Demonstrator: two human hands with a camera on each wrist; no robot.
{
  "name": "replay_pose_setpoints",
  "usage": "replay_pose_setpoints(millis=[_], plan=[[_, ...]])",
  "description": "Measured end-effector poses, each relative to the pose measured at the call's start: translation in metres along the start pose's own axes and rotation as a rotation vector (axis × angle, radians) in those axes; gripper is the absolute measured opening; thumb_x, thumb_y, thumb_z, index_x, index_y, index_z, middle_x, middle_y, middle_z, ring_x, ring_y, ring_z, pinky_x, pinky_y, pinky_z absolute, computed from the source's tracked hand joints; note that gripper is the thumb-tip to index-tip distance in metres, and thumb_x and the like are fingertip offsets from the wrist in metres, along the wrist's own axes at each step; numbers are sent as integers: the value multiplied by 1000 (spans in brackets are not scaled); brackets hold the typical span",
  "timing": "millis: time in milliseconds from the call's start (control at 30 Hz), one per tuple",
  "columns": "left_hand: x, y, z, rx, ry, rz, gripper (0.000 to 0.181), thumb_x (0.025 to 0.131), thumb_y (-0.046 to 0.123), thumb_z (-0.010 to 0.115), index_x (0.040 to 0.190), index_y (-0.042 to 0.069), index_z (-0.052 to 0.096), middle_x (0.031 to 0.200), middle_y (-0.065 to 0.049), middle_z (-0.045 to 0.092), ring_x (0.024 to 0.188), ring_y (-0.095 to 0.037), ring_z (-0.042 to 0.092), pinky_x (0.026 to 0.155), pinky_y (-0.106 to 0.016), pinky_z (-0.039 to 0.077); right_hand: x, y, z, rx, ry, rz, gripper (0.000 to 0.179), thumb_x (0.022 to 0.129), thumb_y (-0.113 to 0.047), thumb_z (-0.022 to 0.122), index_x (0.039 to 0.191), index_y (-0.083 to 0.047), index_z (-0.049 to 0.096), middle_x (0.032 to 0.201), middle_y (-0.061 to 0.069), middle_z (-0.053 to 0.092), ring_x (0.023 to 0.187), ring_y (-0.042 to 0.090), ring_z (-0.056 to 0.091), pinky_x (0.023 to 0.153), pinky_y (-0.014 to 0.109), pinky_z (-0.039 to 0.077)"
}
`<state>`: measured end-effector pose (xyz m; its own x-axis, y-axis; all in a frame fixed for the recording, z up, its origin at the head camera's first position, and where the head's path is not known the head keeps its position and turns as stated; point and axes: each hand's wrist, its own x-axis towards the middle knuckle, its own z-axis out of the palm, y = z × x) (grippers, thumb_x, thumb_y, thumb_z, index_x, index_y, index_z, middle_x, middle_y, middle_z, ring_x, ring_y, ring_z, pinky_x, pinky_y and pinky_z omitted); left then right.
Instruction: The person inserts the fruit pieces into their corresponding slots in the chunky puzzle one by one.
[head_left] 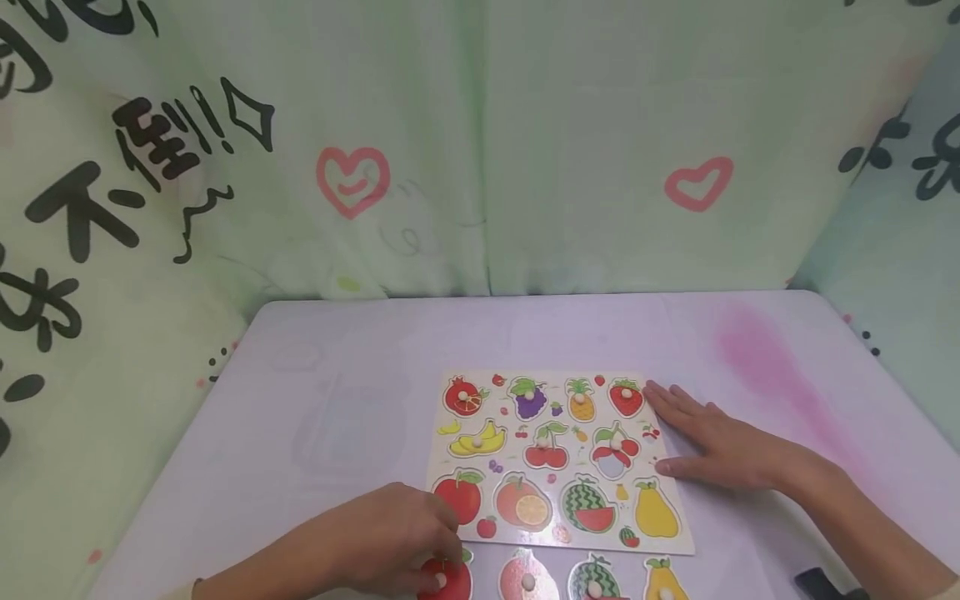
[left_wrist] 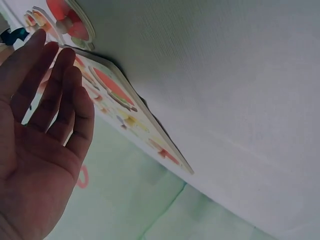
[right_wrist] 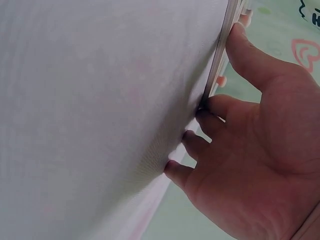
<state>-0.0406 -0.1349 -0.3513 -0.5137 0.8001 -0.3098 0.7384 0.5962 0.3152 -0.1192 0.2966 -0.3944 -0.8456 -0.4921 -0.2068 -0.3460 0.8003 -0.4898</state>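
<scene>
A fruit puzzle board (head_left: 558, 537) lies flat on the table, its upper two rows filled with knobbed pieces. The bottom row shows apple, orange, watermelon and pear pictures without knobs. My left hand (head_left: 390, 537) is at the board's lower left corner, its fingers overlapping the loose apple piece (head_left: 453, 581) in the head view. From the left wrist, the fingers (left_wrist: 65, 100) look loosely bent with nothing gripped, and the apple piece (left_wrist: 75, 25) lies beyond them. On the board's right edge rests my right hand (head_left: 720, 442), thumb and fingers spread.
In front of the board lie a loose orange piece (head_left: 525, 577), a watermelon piece (head_left: 592, 581) and a pear piece (head_left: 663, 583), each with a knob. A black object (head_left: 821, 583) sits by the right forearm. Behind the table (head_left: 337, 375) hangs a pale green curtain (head_left: 585, 125).
</scene>
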Motion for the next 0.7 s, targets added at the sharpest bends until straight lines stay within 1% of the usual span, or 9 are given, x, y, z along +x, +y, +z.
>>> replay_pose_setpoints(millis=[167, 233, 467, 700], plan=[[1, 4, 3, -4, -28, -25, 23, 84, 34, 88, 106, 34, 81, 87, 22, 67, 78, 11, 52, 72, -8, 48, 0, -1, 0, -7, -4, 9, 103, 88, -56, 76, 166, -13, 25, 171, 18, 24, 156, 51, 17, 116, 76, 16], [2, 4, 4, 4, -33, -18, 24, 83, 33, 88, 106, 33, 81, 85, 23, 66, 77, 11, 51, 71, -8, 47, 1, -2, 0, -8, -6, 9, 103, 88, -56, 75, 166, -13, 25, 172, 18, 24, 156, 51, 17, 117, 76, 16], [3, 4, 10, 78, -6, 83, 20, 86, 32, 87, 105, 32, 82, 82, 22, 63, 74, 10, 50, 69, -5, 43, 2, -2, -1, -9, -6, 4, 102, 88, -55, 75, 166, -12, 25, 172, 17, 23, 156, 51, 17, 117, 76, 16], [5, 4, 13, 142, -2, 104, 19, 85, 32, 87, 104, 33, 82, 79, 21, 63, 70, 9, 47, 66, -5, 40, 1, -2, -1, -1, -8, 10, 103, 88, -55, 76, 166, -13, 24, 172, 18, 23, 156, 51, 16, 117, 76, 16]])
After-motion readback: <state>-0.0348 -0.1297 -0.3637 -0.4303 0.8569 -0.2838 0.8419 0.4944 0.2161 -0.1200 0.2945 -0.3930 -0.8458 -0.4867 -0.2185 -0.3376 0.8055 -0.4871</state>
